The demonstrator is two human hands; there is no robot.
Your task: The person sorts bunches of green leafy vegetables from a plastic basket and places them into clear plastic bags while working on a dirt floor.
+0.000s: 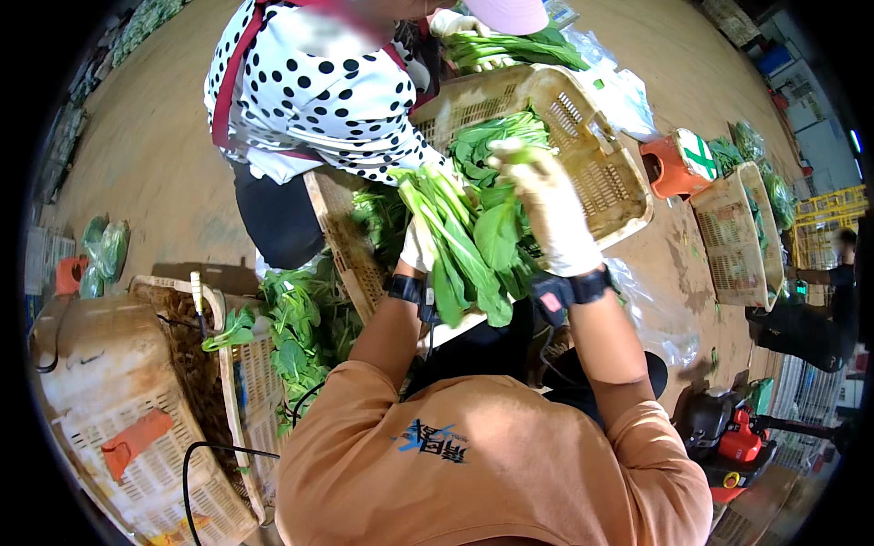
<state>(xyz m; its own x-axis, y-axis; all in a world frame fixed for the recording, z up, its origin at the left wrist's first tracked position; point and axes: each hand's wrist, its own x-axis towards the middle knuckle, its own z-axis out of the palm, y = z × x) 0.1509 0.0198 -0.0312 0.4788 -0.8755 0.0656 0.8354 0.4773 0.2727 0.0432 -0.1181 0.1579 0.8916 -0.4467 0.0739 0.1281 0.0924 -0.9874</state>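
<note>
My left hand, in a white glove, is closed round a bunch of leafy greens. Pale stalks stick up at the top of the bunch, and broad leaves hang toward my lap. To the right of it is my right hand, also gloved and raised over the near side of a tan plastic crate. Its fingers are curled and blurred, with a pale green bit showing at the tips; I cannot make out what it is. More greens lie inside the crate, beyond my hands.
Across from me a co-worker in a dotted top holds another bunch of greens in gloved hands. Loose greens lie to my left beside tipped crates. At right are an orange stool, another crate and a red-and-black machine.
</note>
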